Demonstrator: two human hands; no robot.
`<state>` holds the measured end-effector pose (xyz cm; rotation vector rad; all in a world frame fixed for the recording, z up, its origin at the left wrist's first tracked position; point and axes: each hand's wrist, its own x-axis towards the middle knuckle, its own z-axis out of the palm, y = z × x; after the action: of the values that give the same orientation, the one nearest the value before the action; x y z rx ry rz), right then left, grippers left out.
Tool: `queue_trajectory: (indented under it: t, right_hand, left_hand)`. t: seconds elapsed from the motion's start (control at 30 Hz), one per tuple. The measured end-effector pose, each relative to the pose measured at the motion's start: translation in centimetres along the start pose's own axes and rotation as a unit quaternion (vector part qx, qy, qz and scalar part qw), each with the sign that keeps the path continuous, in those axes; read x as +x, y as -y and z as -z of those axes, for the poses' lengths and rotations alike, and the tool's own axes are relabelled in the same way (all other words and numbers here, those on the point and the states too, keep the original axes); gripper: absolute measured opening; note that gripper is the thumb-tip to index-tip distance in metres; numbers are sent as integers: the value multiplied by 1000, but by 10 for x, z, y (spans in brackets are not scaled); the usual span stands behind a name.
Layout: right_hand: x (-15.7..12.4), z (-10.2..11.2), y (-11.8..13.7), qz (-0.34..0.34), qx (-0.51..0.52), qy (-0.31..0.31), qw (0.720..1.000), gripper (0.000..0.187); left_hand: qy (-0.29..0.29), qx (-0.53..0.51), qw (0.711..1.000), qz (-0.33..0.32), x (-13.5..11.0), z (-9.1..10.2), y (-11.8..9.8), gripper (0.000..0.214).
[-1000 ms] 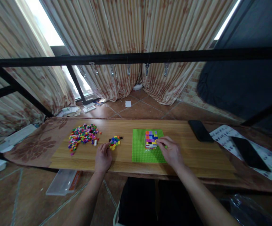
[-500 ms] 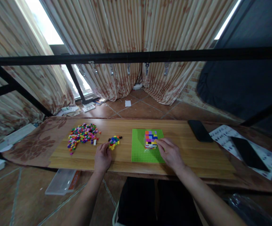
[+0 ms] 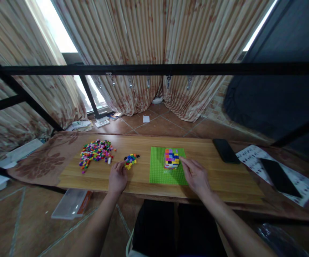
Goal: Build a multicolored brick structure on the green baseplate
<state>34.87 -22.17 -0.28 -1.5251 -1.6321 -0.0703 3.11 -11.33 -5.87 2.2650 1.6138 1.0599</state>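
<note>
A square block model (image 3: 172,159) built from many-coloured toy bricks stands on a green studded baseplate (image 3: 158,175). My right hand (image 3: 196,175) is just right of the model, its index finger stretched toward the top edge and the other fingers curled; no brick shows in it. On the wooden board, my left hand (image 3: 117,176) rests beside a small group of loose bricks (image 3: 131,160) in blue, yellow, green, black and orange. Its fingertips are drawn together at the group's left edge. Whether they pinch a brick is hidden.
A larger heap of small mixed bricks (image 3: 97,150) lies at the board's left. To the right are a black phone (image 3: 225,150), a printed sheet (image 3: 303,194) and a second dark device (image 3: 280,176). A black metal rail (image 3: 154,69) crosses beyond the board.
My right hand has drawn back slightly from the model, its fingertips now off the top. A yellow brick shows at the model's near right corner. My left hand stays by the small group.
</note>
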Motion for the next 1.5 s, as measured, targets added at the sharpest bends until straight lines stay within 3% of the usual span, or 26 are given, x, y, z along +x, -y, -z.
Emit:
queue_trajectory:
  t: [0.13, 0.27, 0.43, 0.73, 0.93, 1.17, 1.5]
  right_hand:
    - [-13, 0, 22, -32, 44, -56, 997, 23]
    - [-28, -15, 52, -14, 103, 12, 995, 23]
    - [-36, -52, 85, -26, 146, 114, 982, 23]
    - [10, -128, 100, -64, 41, 201, 977, 29]
    - [36, -161, 97, -77, -28, 253, 964, 27]
    - [41, -173, 98, -88, -45, 259, 961, 19]
    - [30, -169, 94, -77, -20, 230, 970, 11]
  left_hand:
    - [-3, -14, 1000, -1, -1, -2, 2, 32]
    - [-5, -19, 1000, 0, -1, -4, 3, 32]
    - [-10, -21, 1000, 4, -2, -4, 0, 33]
    - [-6, -25, 1000, 13, -4, -2, -3, 34]
    - [-6, -31, 999, 18, -4, -2, -3, 35]
    - [-6, -28, 999, 21, -4, -3, -2, 37]
    - [-4, -29, 999, 21, -4, -2, -4, 36]
